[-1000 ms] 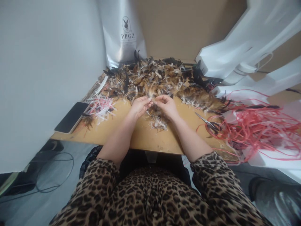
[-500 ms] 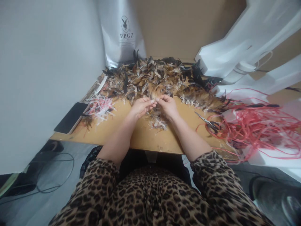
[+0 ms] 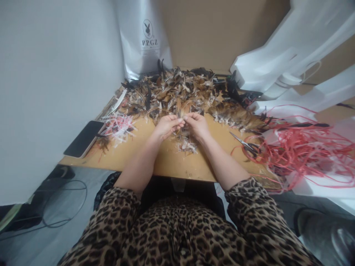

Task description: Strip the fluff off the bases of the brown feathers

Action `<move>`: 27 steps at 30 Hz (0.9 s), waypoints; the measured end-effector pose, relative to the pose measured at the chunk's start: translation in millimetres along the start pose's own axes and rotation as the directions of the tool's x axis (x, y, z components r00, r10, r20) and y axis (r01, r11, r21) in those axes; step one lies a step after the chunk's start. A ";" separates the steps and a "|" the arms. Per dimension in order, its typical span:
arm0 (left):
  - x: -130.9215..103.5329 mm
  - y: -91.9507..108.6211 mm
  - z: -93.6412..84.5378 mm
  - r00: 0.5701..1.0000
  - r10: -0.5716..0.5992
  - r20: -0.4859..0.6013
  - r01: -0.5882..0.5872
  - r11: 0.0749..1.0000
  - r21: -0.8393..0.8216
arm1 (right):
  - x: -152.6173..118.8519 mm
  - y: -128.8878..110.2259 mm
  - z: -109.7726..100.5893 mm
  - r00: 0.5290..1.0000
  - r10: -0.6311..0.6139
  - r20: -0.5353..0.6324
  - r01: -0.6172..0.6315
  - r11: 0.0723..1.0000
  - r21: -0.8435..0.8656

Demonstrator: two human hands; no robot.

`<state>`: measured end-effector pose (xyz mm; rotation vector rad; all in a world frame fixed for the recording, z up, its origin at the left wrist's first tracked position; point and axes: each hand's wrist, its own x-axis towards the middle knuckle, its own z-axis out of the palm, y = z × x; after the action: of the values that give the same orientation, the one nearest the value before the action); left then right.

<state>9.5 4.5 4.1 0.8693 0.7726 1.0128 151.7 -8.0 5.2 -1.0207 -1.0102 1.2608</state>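
Close together over the middle of the table, both my hands pinch small brown feathers by their lower ends. My left hand point(image 3: 168, 125) has thumb and fingers pressed on a dark-streaked feather point(image 3: 179, 108) that points up. In my right hand point(image 3: 197, 125) an orange-brown feather point(image 3: 186, 108) is pinched, leaning slightly right; its base is hidden by the fingertips. Behind them spreads a large pile of brown and black feathers point(image 3: 169, 88). Below my fingers lies a small heap of pale feather scraps point(image 3: 188, 146) on the yellowish table point(image 3: 146, 155).
Scissors point(image 3: 244, 142) lie at right beside a tangle of red string point(image 3: 310, 151). A row of feathers point(image 3: 238, 114) lies right of my hands. At left are pink and white strips point(image 3: 119, 125) and a phone point(image 3: 84, 138). A silver bag point(image 3: 146, 48) stands behind.
The feathers at my fingertips, one fluffy bunch before, now show as two separate upright tips with a gap between them. My hands have hardly moved.
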 end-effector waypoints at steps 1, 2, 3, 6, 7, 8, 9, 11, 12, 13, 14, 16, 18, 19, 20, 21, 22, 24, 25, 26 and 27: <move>0.0 -0.1 0.1 1.000 -0.001 -0.002 0.001 1.000 0.000 | -0.3 -0.5 0.3 1.000 -0.001 -0.002 0.001 1.000 -0.006; 0.0 -0.1 0.3 1.000 -0.003 -0.005 0.003 1.000 -0.002 | -0.6 -0.9 0.6 1.000 -0.003 -0.005 0.003 1.000 -0.012; -0.2 0.0 0.6 1.000 -0.007 -0.008 0.007 1.000 -0.006 | -0.9 -1.3 0.8 1.000 -0.008 -0.006 0.007 1.000 -0.018; -1.0 0.8 1.9 1.000 -0.025 -0.012 0.024 0.999 -0.023 | -1.2 -1.6 1.3 1.000 -0.023 -0.006 0.022 0.999 -0.023; -1.3 1.3 2.4 0.999 -0.030 -0.012 0.030 0.999 -0.027 | -1.1 -1.4 1.4 1.000 -0.028 -0.005 0.028 0.999 -0.022; -1.7 1.7 2.9 0.999 -0.036 -0.010 0.036 0.999 -0.030 | -1.1 -1.1 1.4 0.999 -0.034 -0.004 0.034 0.999 -0.021; -2.0 2.1 3.2 0.999 -0.040 -0.009 0.040 0.999 -0.032 | -1.0 -0.8 1.4 0.999 -0.041 -0.002 0.041 0.999 -0.019; -2.5 2.7 3.4 0.999 -0.044 -0.010 0.043 0.999 -0.030 | -0.8 -0.1 1.3 0.998 -0.056 0.002 0.056 0.998 -0.013; -2.6 2.9 3.3 0.999 -0.043 -0.011 0.042 0.999 -0.026 | -0.7 0.1 1.2 0.998 -0.060 0.003 0.060 0.998 -0.011; -2.6 2.9 3.1 0.999 -0.039 -0.012 0.039 0.999 -0.022 | -0.7 0.0 0.9 0.998 -0.058 0.005 0.058 0.998 -0.009; -2.6 2.9 3.0 0.999 -0.033 -0.013 0.033 0.999 -0.017 | -0.8 -0.2 0.6 0.999 -0.049 0.008 0.049 0.999 -0.009; -2.6 2.7 3.0 1.000 -0.016 -0.008 0.016 1.000 0.002 | -1.1 -1.3 -0.3 0.999 -0.025 0.021 0.025 1.000 -0.008; -2.8 2.5 3.8 1.000 0.003 -0.002 -0.003 0.999 0.035 | -1.4 -2.7 -1.2 0.999 -0.006 0.044 0.007 1.000 -0.015; -3.0 2.3 4.5 1.000 0.010 -0.004 -0.010 0.998 0.057 | -1.4 -3.4 -1.5 0.999 -0.004 0.047 0.005 1.000 -0.023; -3.1 2.2 5.1 1.000 0.014 -0.009 -0.014 0.997 0.080 | -1.4 -3.9 -1.8 0.999 -0.007 0.043 0.008 1.000 -0.030; -3.3 2.0 5.7 1.000 0.017 -0.016 -0.015 0.995 0.103 | -1.3 -4.2 -2.0 0.999 -0.011 0.032 0.012 0.999 -0.037; -3.4 1.7 6.0 1.000 0.019 -0.022 -0.016 0.992 0.121 | -1.2 -4.3 -2.1 1.000 -0.014 0.023 0.015 0.999 -0.044; -3.5 1.0 5.9 0.999 0.020 -0.025 -0.017 0.990 0.143 | -0.7 -4.0 -2.3 1.000 -0.018 0.017 0.018 0.999 -0.046; -3.4 0.6 5.5 1.000 0.021 -0.019 -0.018 0.989 0.147 | -0.4 -3.7 -2.4 1.000 -0.017 0.022 0.018 0.999 -0.042; -3.4 0.1 4.9 1.000 0.020 -0.009 -0.018 0.989 0.149 | -0.1 -3.3 -2.6 0.999 -0.014 0.029 0.015 0.999 -0.037; -3.3 -0.3 4.3 1.000 0.018 0.004 -0.019 0.988 0.151 | 0.2 -2.8 -3.0 0.999 -0.009 0.033 0.010 1.000 -0.028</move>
<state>12.2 0.2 6.2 1.0096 0.8484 0.9782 155.3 -8.0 7.3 -1.0191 -1.0595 1.2619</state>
